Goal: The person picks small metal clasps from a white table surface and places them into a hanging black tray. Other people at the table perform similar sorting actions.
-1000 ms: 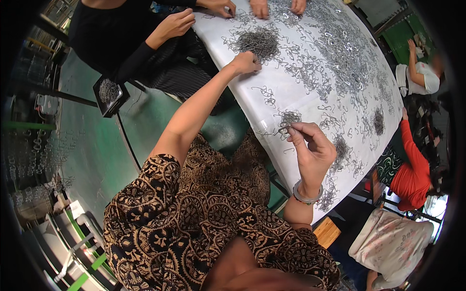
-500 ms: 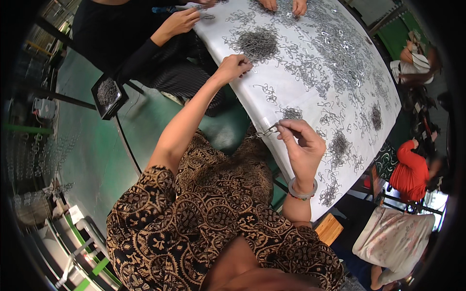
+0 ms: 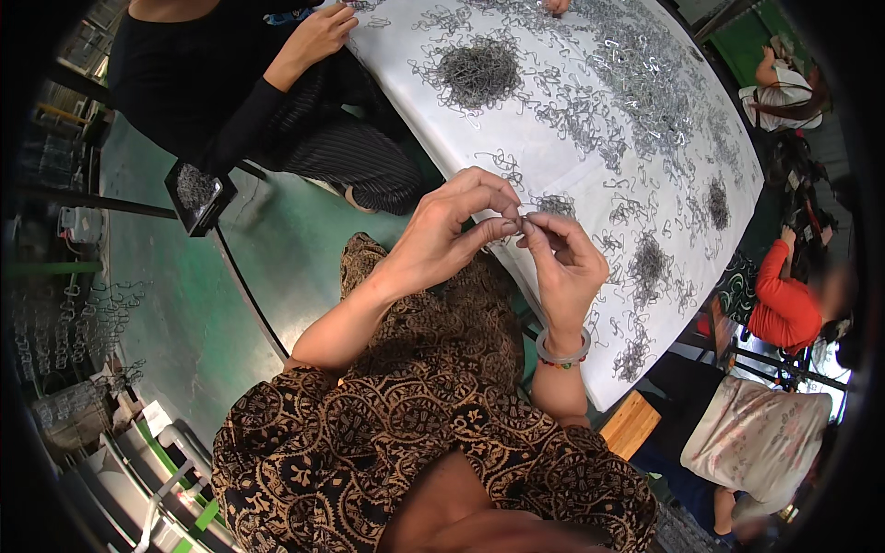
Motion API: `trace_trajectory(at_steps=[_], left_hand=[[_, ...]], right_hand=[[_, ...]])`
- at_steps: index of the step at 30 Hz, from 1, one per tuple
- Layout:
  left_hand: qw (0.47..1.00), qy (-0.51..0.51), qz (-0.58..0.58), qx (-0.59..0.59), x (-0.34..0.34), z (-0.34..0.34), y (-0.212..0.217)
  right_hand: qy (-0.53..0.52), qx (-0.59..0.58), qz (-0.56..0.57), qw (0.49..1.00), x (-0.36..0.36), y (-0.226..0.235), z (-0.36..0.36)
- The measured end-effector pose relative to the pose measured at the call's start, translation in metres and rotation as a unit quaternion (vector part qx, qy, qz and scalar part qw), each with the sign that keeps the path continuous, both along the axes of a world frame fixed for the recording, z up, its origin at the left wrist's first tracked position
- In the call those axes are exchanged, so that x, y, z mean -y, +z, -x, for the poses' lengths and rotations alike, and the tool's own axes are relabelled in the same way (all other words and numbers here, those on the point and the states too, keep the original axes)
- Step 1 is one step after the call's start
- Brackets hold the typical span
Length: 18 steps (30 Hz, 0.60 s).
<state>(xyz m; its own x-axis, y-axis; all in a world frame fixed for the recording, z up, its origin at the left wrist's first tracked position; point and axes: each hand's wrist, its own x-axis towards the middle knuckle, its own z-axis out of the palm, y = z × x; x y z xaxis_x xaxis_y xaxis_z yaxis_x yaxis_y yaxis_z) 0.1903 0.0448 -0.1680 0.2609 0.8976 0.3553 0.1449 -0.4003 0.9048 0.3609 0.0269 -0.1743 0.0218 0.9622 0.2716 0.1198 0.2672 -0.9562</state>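
My left hand (image 3: pixel 458 221) and my right hand (image 3: pixel 566 263) meet fingertip to fingertip just over the near edge of the white-topped table (image 3: pixel 564 175). Both pinch small bent wire hooks (image 3: pixel 519 224), which the fingers mostly cover. How the pieces join cannot be made out. Right behind my fingertips lies a small pile of grey wire hooks (image 3: pixel 556 205). A larger dark heap of hooks (image 3: pixel 477 74) sits farther up the table, and single hooks are strewn around it.
A person in black (image 3: pixel 198 92) sits at the left, one hand at the table edge. A black tray (image 3: pixel 195 205) of small metal pieces stands beside them. A person in red (image 3: pixel 784 300) is at the far right. A wooden stool (image 3: pixel 631 425) stands by the near table corner.
My left hand has come back from the table edge near the big heap and joined my right hand. The right hand stays in nearly the same place. Another person's hands at the far side have drawn back.
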Motion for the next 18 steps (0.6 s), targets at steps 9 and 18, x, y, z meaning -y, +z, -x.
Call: trace_trajectory(at_steps=[9, 18], left_hand=[[0.998, 0.056, -0.007, 0.002, -0.007, -0.003, -0.01], [0.991, 0.116, 0.052, 0.052, -0.008, 0.011, -0.016]], right_hand=[[0.035, 0.02, -0.055, 0.998, -0.017, -0.01, 0.009], [-0.041, 0.186, -0.03, 0.981, -0.144, -0.048, -0.051]])
